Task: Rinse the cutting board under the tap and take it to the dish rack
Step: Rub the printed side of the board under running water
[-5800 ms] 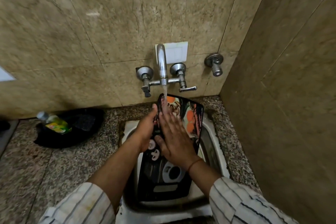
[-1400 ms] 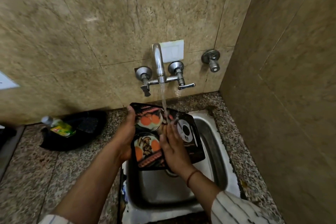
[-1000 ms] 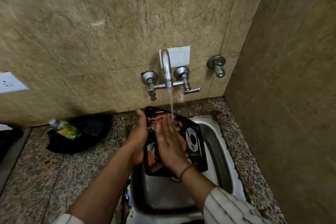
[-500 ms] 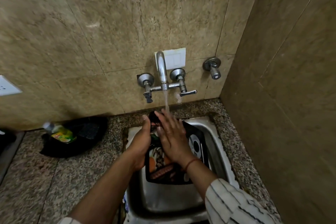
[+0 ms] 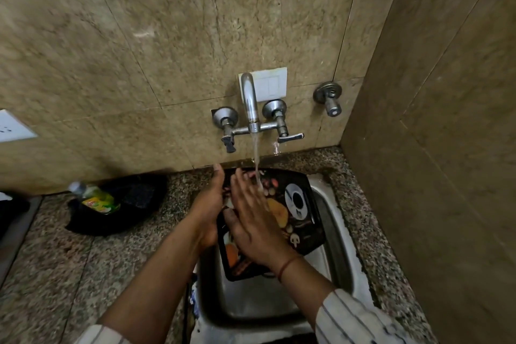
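Currently mid-rinse. The printed cutting board [image 5: 298, 212] sits tilted over the steel sink [image 5: 337, 232], far edge up toward the wall, and the tap [image 5: 249, 100] stream lands near its top edge. Left hand [image 5: 208, 212] is wrapped around the board's left edge, thumb up, carrying it. Right hand [image 5: 252, 220] lies flat and open on the printed face, fingers spread, gripping nothing; looks like rubbing. Likely next: lift the right hand clear, let water sheet off, shut the tap, then carry the board out. No dish rack in view. Wet board, so slip risk one-handed.
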